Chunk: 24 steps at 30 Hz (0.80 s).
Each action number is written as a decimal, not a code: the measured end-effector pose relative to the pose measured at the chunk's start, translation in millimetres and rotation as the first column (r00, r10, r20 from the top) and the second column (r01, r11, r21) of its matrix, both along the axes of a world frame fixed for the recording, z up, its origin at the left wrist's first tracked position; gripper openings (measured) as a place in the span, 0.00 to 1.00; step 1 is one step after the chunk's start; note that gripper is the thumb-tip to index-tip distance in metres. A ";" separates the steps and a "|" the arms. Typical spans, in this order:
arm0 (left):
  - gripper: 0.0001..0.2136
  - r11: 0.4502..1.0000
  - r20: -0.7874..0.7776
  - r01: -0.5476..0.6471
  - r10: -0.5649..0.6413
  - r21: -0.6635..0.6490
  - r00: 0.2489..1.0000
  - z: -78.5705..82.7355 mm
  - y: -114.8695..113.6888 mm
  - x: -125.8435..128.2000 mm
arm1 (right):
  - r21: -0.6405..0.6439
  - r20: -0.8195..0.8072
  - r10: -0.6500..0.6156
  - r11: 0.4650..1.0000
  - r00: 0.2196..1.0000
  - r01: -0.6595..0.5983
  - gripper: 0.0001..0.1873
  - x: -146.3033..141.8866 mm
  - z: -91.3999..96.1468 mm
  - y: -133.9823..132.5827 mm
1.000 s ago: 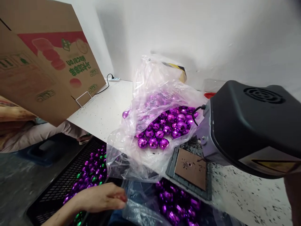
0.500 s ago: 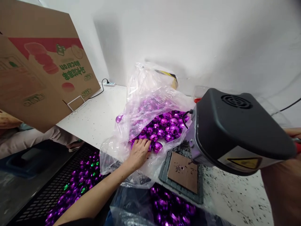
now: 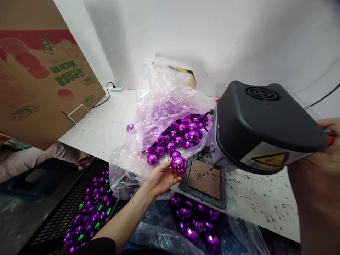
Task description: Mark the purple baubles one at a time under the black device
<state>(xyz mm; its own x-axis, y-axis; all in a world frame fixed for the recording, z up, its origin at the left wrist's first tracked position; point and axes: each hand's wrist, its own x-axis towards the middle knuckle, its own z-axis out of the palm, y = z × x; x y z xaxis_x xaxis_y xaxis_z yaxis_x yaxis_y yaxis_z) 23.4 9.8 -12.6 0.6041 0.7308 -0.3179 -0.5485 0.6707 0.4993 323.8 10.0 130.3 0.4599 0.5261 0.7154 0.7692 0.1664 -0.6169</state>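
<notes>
My left hand (image 3: pixel 163 179) holds a shiny purple mirror-faceted ball (image 3: pixel 179 164), gripped between thumb and fingers, over the front edge of a clear plastic bag (image 3: pixel 124 159). Many similar purple balls (image 3: pixel 182 128) lie in the bag's opening, just beyond the hand. To the right stands a black-hooded bench drill press (image 3: pixel 268 124) with a warning label. Below its head is a brown board (image 3: pixel 205 179) with a small hole, on the machine's grey base (image 3: pixel 223 193). At the right edge my right hand (image 3: pixel 330 145) is closed around the press's red-tipped lever handle (image 3: pixel 330 138), partly hidden by the hood.
Dark shavings litter the white table (image 3: pixel 265 202). More purple balls (image 3: pixel 198 225) fill a plastic-lined container below its front edge. A black mesh crate (image 3: pixel 50 216) at lower left holds purple and green balls. A cardboard box (image 3: pixel 53 85) stands left; another person's leg (image 3: pixel 37 159) shows beneath it.
My left hand has lifted a purple ball from the bag and moved right, turning palm up toward the board. My right hand stays at the lever. The view has shifted slightly.
</notes>
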 end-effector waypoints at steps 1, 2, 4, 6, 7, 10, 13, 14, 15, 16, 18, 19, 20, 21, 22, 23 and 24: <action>0.17 1.000 0.028 0.022 -0.022 -0.020 0.999 -3.3 -2.1 4.3 | -0.002 -0.006 -0.007 1.000 1.000 0.007 0.13 -2.3 2.6 0.3; 0.18 0.998 0.050 0.048 -0.046 -0.034 0.998 -6.0 -3.8 8.0 | -0.001 -0.014 -0.007 1.000 1.000 0.007 0.13 -3.9 4.6 0.6; 0.19 0.995 0.074 0.092 -0.089 -0.040 0.993 -9.1 -6.1 13.7 | 0.014 -0.019 0.013 1.000 1.000 -0.013 0.13 -5.1 6.8 0.8; 0.19 0.995 0.061 0.095 -0.094 -0.016 0.994 -10.0 -7.3 18.9 | 0.031 -0.023 0.050 0.998 0.998 -0.050 0.14 -5.0 7.7 0.5; 0.20 0.997 0.038 0.080 -0.081 0.007 0.996 -10.0 -7.7 21.5 | 0.041 -0.024 0.069 0.997 0.997 -0.068 0.14 -5.0 8.1 0.1; 0.20 0.995 -0.065 0.045 -0.039 0.089 0.997 -10.7 -9.5 28.6 | 0.050 -0.022 0.079 0.996 0.997 -0.078 0.15 -7.0 10.3 -1.0; 0.19 0.991 -0.106 0.084 -0.072 0.107 0.992 -14.3 -11.8 31.8 | 0.046 -0.017 0.091 0.995 0.996 -0.090 0.17 -10.3 12.5 -2.1; 0.19 0.991 -0.101 0.095 -0.085 0.097 0.991 -16.1 -12.4 31.9 | 0.047 -0.016 0.100 0.994 0.995 -0.100 0.18 -10.9 12.8 -2.4; 0.19 0.992 -0.095 0.096 -0.088 0.085 0.992 -17.8 -12.9 32.0 | 0.045 -0.018 0.109 0.993 0.994 -0.108 0.18 -11.2 12.8 -2.6; 0.19 0.993 -0.096 0.088 -0.081 0.075 0.992 -19.4 -13.3 32.1 | 0.044 -0.022 0.112 0.993 0.993 -0.111 0.18 -11.2 12.4 -2.7; 0.20 0.996 -0.126 0.061 -0.051 0.072 0.991 -20.9 -14.0 33.6 | 0.048 -0.034 0.103 0.994 0.994 -0.101 0.18 -10.3 11.0 -1.9; 0.21 0.996 -0.151 0.048 -0.036 0.079 0.988 -20.6 -14.2 35.0 | 0.048 -0.036 0.097 0.994 0.995 -0.096 0.18 -9.7 10.3 -1.2; 0.21 0.995 -0.178 0.038 -0.021 0.091 0.984 -19.4 -14.4 36.7 | 0.052 -0.030 0.094 0.994 0.995 -0.093 0.18 -9.1 9.7 -0.2; 0.21 0.994 -0.202 0.030 -0.007 0.108 0.979 -17.5 -14.5 38.5 | 0.060 -0.020 0.094 0.994 0.995 -0.092 0.17 -8.7 9.3 0.8; 0.21 0.992 -0.222 0.025 0.003 0.127 0.975 -15.0 -14.3 40.2 | 0.072 -0.008 0.096 0.993 0.995 -0.095 0.17 -8.5 9.2 1.8; 0.20 0.989 -0.239 0.024 0.011 0.143 0.971 -12.2 -13.9 41.6 | 0.081 0.001 0.102 0.992 0.995 -0.101 0.17 -8.4 9.2 2.7; 0.19 0.988 -0.256 0.028 0.013 0.154 0.967 -9.5 -13.3 42.7 | 0.091 0.008 0.107 0.990 0.994 -0.108 0.17 -8.6 9.3 3.3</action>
<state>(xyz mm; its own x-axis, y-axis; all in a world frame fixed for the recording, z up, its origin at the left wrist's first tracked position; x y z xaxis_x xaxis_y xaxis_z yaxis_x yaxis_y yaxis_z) 66.1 -3.5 -22.1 0.5233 0.7789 -0.3455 -0.3847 0.5778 0.7198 315.2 13.3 139.6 0.4019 0.5048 0.7640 0.7457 0.3038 -0.5930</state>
